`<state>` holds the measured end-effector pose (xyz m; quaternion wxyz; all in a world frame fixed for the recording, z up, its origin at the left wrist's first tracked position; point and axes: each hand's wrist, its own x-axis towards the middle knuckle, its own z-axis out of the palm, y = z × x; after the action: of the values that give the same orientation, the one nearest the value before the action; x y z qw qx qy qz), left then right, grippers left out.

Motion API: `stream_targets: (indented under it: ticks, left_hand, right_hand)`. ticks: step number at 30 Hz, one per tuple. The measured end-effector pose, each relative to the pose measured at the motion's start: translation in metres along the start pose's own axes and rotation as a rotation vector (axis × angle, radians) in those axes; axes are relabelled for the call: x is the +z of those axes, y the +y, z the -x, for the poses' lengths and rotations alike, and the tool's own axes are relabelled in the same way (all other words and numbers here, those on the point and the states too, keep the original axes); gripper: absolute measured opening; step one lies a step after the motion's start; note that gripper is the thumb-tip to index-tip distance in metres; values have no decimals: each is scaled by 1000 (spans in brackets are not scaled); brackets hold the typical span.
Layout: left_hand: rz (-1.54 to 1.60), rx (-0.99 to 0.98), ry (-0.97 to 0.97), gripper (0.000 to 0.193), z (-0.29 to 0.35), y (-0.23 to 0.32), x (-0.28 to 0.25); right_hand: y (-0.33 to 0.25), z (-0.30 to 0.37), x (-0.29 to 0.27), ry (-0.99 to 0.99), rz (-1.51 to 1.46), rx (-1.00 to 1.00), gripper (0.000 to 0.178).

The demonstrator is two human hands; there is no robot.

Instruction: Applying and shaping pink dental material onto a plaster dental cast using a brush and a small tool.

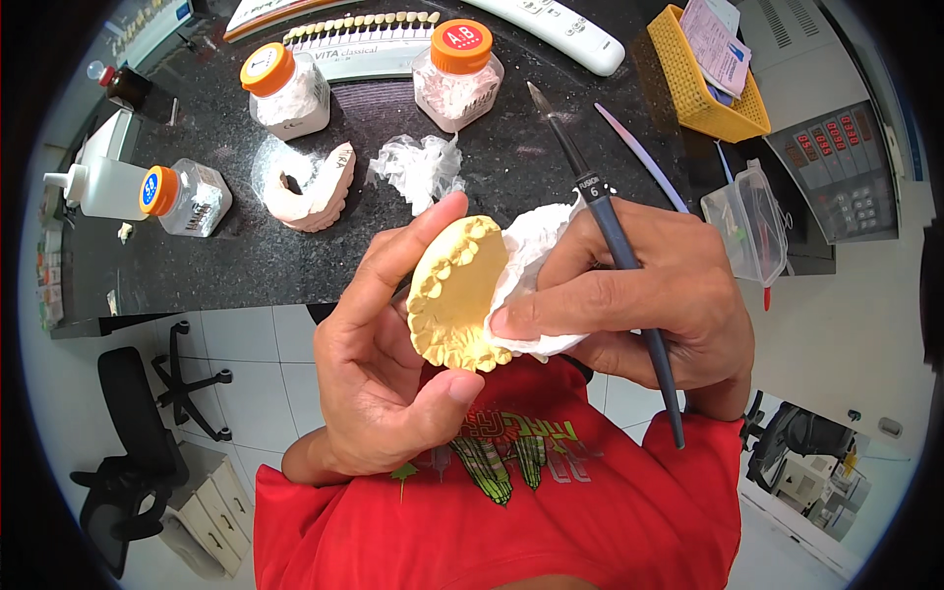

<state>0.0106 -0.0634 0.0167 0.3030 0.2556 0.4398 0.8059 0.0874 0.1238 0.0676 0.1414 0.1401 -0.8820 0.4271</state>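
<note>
A yellow dental cast [455,295] with a row of teeth sits tilted in my left hand [379,344], its fingers and thumb around the rim. My right hand [649,295] pinches a white tissue [531,251] and presses it against the cast's right side with the thumb. Across the same hand lies a dark-handled brush [622,236], its pointed tip up and away from the cast. The tissue covers part of the cast's edge. Beyond my hands, a pale pink cast [313,192] with handwriting on it rests on the black countertop [369,258].
Orange-lidded jars [290,93] of powder stand at the back, near a tooth shade guide [369,49]. Crumpled clear plastic [421,169] lies beyond my hands. A purple stick [639,152], a yellow basket [703,88] and a clear plastic box [749,221] are on the right, a white bottle [108,187] left.
</note>
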Motion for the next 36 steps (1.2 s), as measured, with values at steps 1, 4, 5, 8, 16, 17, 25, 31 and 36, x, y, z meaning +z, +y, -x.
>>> stream_targets:
  ticks: [1, 4, 5, 8, 16, 17, 25, 31, 36]
  left_hand:
    - [0, -13, 5, 78, 1, 1, 0]
    - [-13, 11, 2, 78, 1, 0, -2]
    - [-12, 10, -1, 78, 0, -1, -2]
    - [-25, 30, 17, 78, 1, -1, -2]
    - [-70, 51, 50, 79, 3, -3, -3]
    - [-70, 51, 46, 79, 3, -4, -3]
    - [-457, 450, 39, 83, 11, -22, -16]
    - [-462, 634, -7, 78, -3, -19, -17]
    - [-491, 609, 39, 78, -3, -17, -19]
  right_hand:
    - [0, -1, 0, -2, -2, -3, 41]
    - [2, -1, 2, 2, -20, -15, 37]
    - [3, 0, 2, 21, -37, 3, 34]
    - [3, 0, 0, 29, -54, 10, 29]
    - [4, 1, 0, -4, -23, -39, 26]
    - [4, 2, 0, 68, -39, 14, 23]
    - [31, -2, -22, 690, 16, 332, 20]
    - [60, -6, -39, 701, 415, 245, 29]
    - [49, -1, -46, 688, 444, 60, 43]
